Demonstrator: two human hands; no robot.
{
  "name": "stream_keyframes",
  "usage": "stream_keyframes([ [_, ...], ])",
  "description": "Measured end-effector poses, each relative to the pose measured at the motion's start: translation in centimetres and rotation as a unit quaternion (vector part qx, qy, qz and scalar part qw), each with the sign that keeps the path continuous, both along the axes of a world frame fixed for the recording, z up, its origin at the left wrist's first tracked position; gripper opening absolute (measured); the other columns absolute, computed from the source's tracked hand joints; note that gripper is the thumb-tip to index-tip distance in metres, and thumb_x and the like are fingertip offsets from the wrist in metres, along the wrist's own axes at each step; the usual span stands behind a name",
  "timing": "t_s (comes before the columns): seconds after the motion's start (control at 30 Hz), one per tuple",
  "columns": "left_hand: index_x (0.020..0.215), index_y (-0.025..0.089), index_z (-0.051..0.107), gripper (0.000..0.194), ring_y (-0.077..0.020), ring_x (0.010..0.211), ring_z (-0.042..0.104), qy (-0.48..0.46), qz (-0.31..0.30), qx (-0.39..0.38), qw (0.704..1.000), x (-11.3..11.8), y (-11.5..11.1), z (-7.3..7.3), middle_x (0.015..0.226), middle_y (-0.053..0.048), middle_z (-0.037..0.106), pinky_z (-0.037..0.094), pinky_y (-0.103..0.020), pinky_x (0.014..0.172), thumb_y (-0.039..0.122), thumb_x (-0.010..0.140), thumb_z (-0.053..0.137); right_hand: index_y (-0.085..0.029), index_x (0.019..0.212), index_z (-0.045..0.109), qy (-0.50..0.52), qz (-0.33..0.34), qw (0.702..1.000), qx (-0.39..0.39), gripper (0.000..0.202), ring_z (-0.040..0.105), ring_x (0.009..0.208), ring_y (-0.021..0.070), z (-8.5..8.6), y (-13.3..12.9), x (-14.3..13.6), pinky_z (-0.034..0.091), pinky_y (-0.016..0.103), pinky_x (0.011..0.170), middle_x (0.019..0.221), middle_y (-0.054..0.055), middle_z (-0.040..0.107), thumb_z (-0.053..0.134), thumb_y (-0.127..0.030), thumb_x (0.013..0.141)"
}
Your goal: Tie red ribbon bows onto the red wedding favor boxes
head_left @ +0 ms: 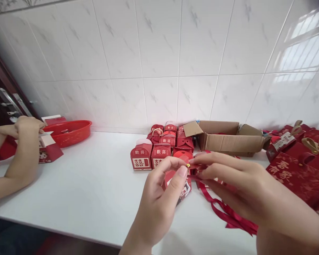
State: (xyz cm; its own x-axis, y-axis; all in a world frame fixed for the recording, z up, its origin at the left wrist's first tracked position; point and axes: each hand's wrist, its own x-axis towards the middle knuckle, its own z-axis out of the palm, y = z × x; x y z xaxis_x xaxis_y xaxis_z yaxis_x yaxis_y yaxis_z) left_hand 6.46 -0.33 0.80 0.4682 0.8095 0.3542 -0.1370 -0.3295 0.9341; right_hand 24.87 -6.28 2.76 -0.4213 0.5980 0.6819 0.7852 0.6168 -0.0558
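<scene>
Two hands meet at a red box [185,189] just behind your left thumb: your left hand [159,200] pinches a gold bead [188,165]; your right hand [244,187] curls narrowly beside it, its exact grip unclear. Boxes [140,159] beyond your left hand look already folded; this one appears unfinished, with loose ribbons [228,210] below your right hand.

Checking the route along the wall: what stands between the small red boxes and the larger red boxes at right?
In the head view, an open cardboard box stands between the small red boxes and the larger red boxes at right.
</scene>
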Motion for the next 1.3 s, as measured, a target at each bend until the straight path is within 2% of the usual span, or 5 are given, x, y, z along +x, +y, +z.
stream_keyframes([
  [0.37, 0.076, 0.019, 0.059, 0.022, -0.0131, 0.071, 0.053, 0.014, 0.101, -0.003, 0.995, -1.5, 1.3, -0.8, 0.074, 0.0, 0.059, 0.043, -0.021, 0.064, 0.039, 0.086, 0.059, -0.019, 0.102, 0.061, -0.066, -0.004, 0.998, -0.016, 0.028, 0.063, 0.1, 0.0177, -1.3, 0.8, -1.9, 0.057, 0.025, 0.074, 0.119, 0.006, 0.062, 0.042, -0.003, 0.089],
  [0.57, 0.078, 0.019, 0.057, 0.023, -0.0117, 0.066, 0.051, 0.064, 0.027, 0.078, 0.995, -1.5, 1.6, -0.6, 0.07, 0.002, 0.057, 0.042, -0.021, 0.062, 0.035, 0.093, 0.049, -0.022, 0.115, 0.054, -0.062, -0.009, 0.998, 0.0, 0.027, 0.06, 0.105, 0.0155, -2.4, 1.1, -1.7, 0.054, 0.023, 0.085, 0.119, 0.006, 0.059, 0.047, -0.01, 0.092],
  [0.8, 0.083, 0.022, 0.055, 0.015, -0.0126, 0.074, 0.057, 0.05, 0.064, 0.143, 0.986, -2.1, 1.7, -2.0, 0.076, 0.002, 0.06, 0.045, -0.022, 0.067, 0.03, 0.094, 0.049, -0.022, 0.108, 0.057, -0.033, -0.014, 0.999, -0.016, 0.02, 0.061, 0.105, 0.0163, -2.6, 1.2, -2.7, 0.054, 0.023, 0.085, 0.118, 0.006, 0.06, 0.052, -0.013, 0.091],
  [0.93, 0.088, 0.023, 0.052, 0.015, -0.0122, 0.071, 0.054, 0.051, 0.053, 0.135, 0.988, -2.5, 1.7, -2.7, 0.076, 0.002, 0.056, 0.044, -0.022, 0.065, 0.033, 0.096, 0.045, -0.025, 0.102, 0.06, 0.066, 0.075, 0.99, -0.094, 0.028, 0.063, 0.104, 0.0182, -1.5, 1.4, -2.4, 0.055, 0.024, 0.085, 0.113, 0.004, 0.064, 0.057, -0.049, 0.087],
  [1.3, 0.089, 0.025, 0.052, 0.014, -0.0108, 0.076, 0.054, 0.022, 0.009, 0.123, 0.992, -2.9, 1.8, -3.9, 0.077, 0.003, 0.052, 0.042, -0.021, 0.068, 0.03, 0.098, 0.042, -0.035, 0.11, 0.067, 0.352, 0.102, 0.896, -0.252, 0.024, 0.064, 0.077, 0.008, -1.7, 2.1, -3.7, 0.053, 0.014, 0.068, 0.089, -0.003, 0.069, 0.059, -0.022, 0.091],
])
